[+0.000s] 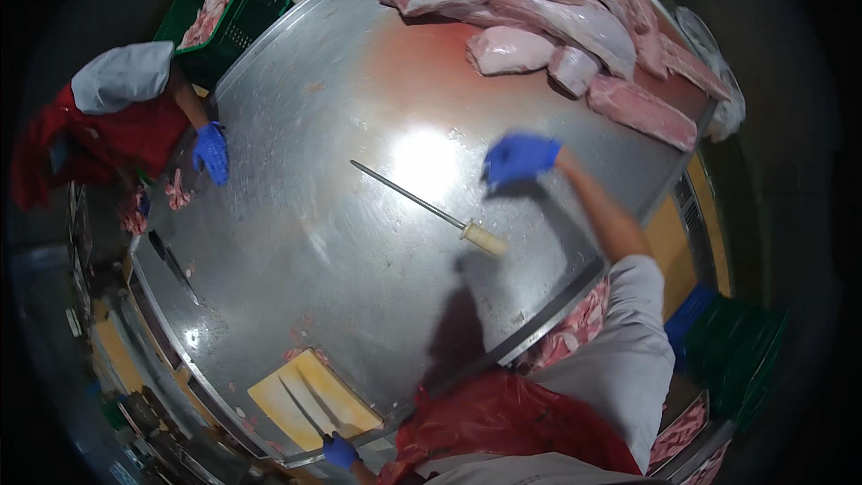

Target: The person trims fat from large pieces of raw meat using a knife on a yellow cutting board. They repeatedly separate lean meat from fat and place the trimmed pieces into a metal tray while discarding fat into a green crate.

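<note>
no packages, labels, signs or screens anywhere in view

The right hand (519, 158) was smeared by motion, so whether its fingers held anything could not be told. The left hand (340, 452) sat small at the lower rim, its grip on the knife (301, 404) unclear. The pile of meat slabs (539, 9) ran off the top edge.
</note>
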`<move>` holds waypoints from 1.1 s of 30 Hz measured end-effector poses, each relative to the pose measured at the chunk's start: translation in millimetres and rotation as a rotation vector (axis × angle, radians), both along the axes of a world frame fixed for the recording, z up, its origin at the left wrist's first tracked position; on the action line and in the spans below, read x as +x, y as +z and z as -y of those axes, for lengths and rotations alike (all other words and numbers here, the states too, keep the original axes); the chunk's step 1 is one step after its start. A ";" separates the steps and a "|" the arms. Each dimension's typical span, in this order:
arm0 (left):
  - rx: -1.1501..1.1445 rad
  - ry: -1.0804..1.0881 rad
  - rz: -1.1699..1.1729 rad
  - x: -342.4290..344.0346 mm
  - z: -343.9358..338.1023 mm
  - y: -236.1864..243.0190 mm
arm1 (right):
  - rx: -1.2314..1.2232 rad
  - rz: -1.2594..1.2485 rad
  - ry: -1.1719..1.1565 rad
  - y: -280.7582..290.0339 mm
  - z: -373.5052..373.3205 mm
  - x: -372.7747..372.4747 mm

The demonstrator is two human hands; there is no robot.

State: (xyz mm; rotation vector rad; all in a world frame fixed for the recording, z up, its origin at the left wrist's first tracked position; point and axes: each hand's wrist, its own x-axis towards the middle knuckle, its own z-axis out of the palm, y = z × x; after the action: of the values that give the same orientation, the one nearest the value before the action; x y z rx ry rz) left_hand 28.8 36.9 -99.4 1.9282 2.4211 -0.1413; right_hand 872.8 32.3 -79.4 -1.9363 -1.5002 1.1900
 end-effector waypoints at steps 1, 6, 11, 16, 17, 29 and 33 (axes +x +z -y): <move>0.006 0.050 -0.033 4.3 5.0 8.3 | -0.074 -0.047 -0.201 20.6 -26.8 52.8; 0.007 0.259 -0.136 -29.1 0.6 13.0 | 0.234 1.089 -0.467 23.7 -117.2 309.8; 0.099 0.390 -0.170 -88.5 28.6 13.8 | -0.169 0.825 -0.377 -14.0 -172.6 379.1; -0.051 0.487 -0.067 14.1 -6.9 33.2 | -0.366 0.978 -0.398 19.1 -179.8 343.6; -0.092 0.478 -0.134 14.0 -1.5 29.5 | -0.375 1.026 -0.364 20.6 -181.1 340.8; 0.183 0.482 0.141 -95.3 103.6 -27.6 | -0.282 0.024 -0.307 19.0 -144.6 107.1; 0.355 0.555 0.331 -94.9 105.6 -14.7 | -0.349 -0.889 -0.464 66.1 -151.8 -22.1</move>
State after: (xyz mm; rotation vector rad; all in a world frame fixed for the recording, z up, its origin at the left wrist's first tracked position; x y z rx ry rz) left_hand -66.1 -68.7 -114.1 1.1561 2.7452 0.6072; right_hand 850.7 184.1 -13.2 -1.4574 -0.3863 1.8003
